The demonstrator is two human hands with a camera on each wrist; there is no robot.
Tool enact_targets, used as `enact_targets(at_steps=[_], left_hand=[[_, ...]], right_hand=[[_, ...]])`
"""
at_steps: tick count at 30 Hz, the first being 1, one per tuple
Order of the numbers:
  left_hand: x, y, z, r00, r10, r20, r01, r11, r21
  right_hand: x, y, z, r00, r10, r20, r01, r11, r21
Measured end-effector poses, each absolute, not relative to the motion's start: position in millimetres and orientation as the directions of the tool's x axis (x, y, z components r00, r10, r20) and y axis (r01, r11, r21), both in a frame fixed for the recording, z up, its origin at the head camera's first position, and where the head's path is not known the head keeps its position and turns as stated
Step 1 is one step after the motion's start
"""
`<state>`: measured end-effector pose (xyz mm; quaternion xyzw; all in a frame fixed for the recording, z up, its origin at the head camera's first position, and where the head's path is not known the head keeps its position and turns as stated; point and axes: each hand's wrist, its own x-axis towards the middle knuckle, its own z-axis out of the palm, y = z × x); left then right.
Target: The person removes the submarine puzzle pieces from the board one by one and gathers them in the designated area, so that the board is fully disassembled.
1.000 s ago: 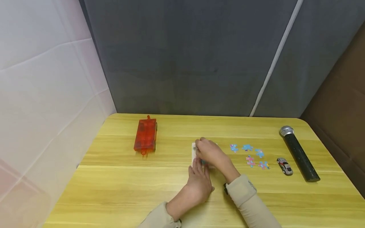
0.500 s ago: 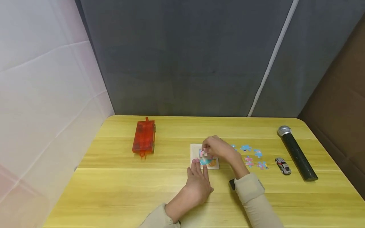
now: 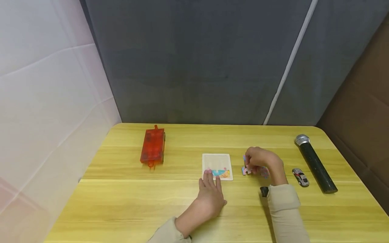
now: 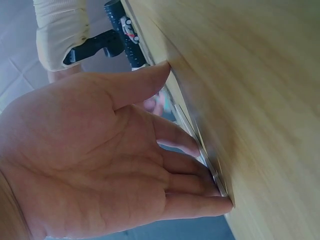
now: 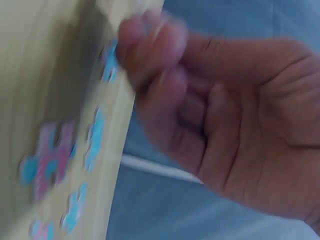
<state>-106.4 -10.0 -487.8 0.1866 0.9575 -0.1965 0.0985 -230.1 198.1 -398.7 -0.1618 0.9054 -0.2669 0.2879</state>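
Note:
On the table lies a pale square puzzle tray (image 3: 212,162). A row of joined puzzle pieces (image 3: 220,173) with a teal and orange picture fills its near side; bare board shows behind them. My left hand (image 3: 211,197) lies with straight fingers on the tray's near edge. In the left wrist view its palm and extended fingers show along the tabletop. To the tray's right, my right hand (image 3: 262,160) pinches a pink and white puzzle piece (image 3: 245,171) at its fingertips, close to the table. The right wrist view blurs these fingertips and barely shows the piece.
Loose puzzle pieces (image 5: 95,137) lie under and beyond the right hand, partly hidden in the head view. Farther right are a toy car (image 3: 301,177) and a black microphone (image 3: 317,167). A translucent red toy wagon (image 3: 153,145) stands at the left.
The right hand has lifted a pink piece out of the tray and carried it right toward the loose pieces. More bare board shows in the tray. The left hand stays in place.

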Motion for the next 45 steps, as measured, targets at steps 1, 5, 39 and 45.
enact_targets(at_steps=[1, 5, 39, 45], left_hand=[[-106, -10, -488, -0.911, 0.318, -0.261, 0.396, 0.852, -0.342], [-106, -10, -489, -0.91, 0.327, -0.254, 0.402, 0.846, -0.35], [-108, -11, -483, -0.903, 0.338, -0.266, 0.415, 0.848, -0.331], [-111, -13, -485, -0.897, 0.344, -0.277, 0.423, 0.849, -0.316]], right_hand=[[-230, 202, -399, -0.791, -0.418, -0.447, -0.123, 0.824, -0.553], [-229, 209, -403, -0.823, -0.334, -0.459, -0.08, 0.869, -0.489], [-204, 153, -414, -0.762, -0.623, -0.177, -0.5, 0.74, -0.449], [-198, 133, -425, -0.767, -0.619, -0.171, -0.501, 0.743, -0.443]])
